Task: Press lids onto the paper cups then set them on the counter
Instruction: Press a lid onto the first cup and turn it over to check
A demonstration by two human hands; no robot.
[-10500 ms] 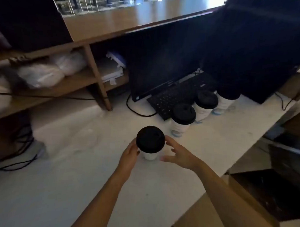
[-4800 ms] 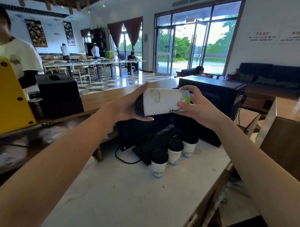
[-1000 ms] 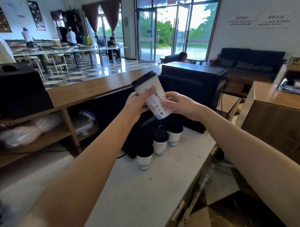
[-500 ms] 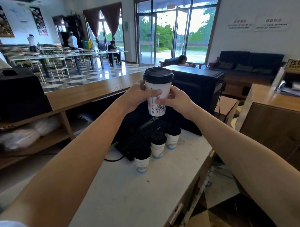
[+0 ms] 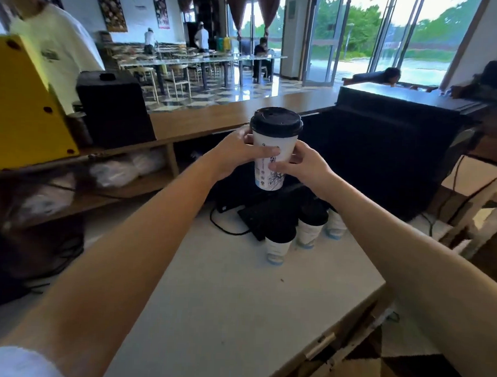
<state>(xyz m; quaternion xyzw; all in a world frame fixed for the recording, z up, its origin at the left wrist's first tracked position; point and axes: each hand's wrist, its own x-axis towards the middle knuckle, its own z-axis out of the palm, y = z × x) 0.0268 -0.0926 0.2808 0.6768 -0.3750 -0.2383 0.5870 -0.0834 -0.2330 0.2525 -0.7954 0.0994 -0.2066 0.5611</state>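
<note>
I hold a white paper cup (image 5: 270, 172) with a black lid (image 5: 276, 122) upright in the air, in front of the wooden counter top (image 5: 204, 120). My left hand (image 5: 237, 152) wraps its left side. On the right side my right hand (image 5: 304, 165) grips the cup lower down. Below, three more lidded cups (image 5: 279, 244) stand in a row on the white work surface (image 5: 223, 300), the far two partly hidden behind my right forearm.
A black keyboard (image 5: 262, 214) and monitor sit behind the row of cups. A black machine (image 5: 389, 142) stands at right, a black box (image 5: 115, 107) and a yellow box (image 5: 22, 107) on the counter at left. A person in a white shirt (image 5: 58, 46) stands beyond the counter.
The cup has gone from tilted to upright and stays raised in both hands. My view has swung left, bringing the yellow box and the person into sight.
</note>
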